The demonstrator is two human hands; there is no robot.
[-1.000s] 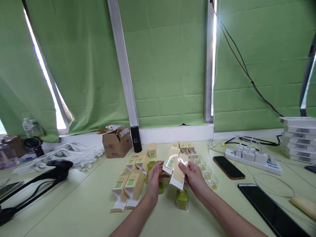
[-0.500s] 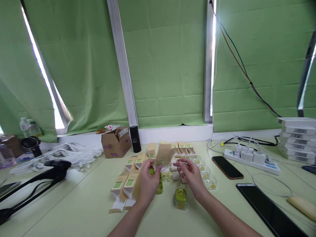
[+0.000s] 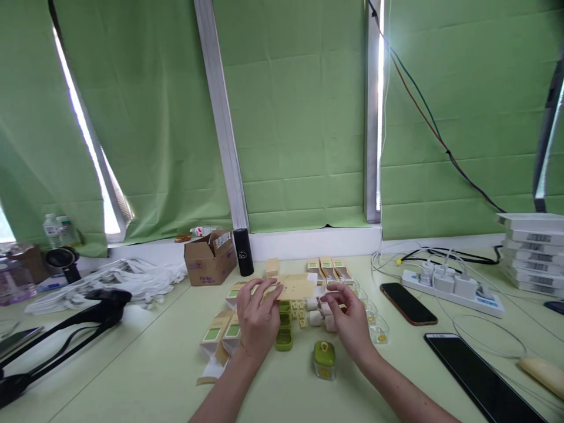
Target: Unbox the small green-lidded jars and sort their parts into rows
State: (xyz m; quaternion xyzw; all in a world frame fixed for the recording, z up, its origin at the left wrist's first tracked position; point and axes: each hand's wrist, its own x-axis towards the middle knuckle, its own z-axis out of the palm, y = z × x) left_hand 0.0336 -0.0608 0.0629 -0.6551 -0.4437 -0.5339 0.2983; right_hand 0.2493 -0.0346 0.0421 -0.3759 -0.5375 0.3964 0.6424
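A kraft-coloured cardboard box, lying sideways with a white inner flap at its right end, is held above the table. My left hand grips its left end, fingers over the top. At the flap end, my right hand has curled fingers that appear to pinch the edge. Below the box are green square lids in a row, small yellow pieces and white rolls. A clear small container with a green lid stands nearer me, between my forearms.
Several opened kraft boxes lie left, with others behind. Clear containers line the right side. Beyond are a phone, a tablet and a power strip. A brown carton and black cylinder stand at the back.
The box in my left hand has turned from upright to sideways, its flap end now pointing right. My left hand has rolled over, back upward, and my right fingers meet the flap end.
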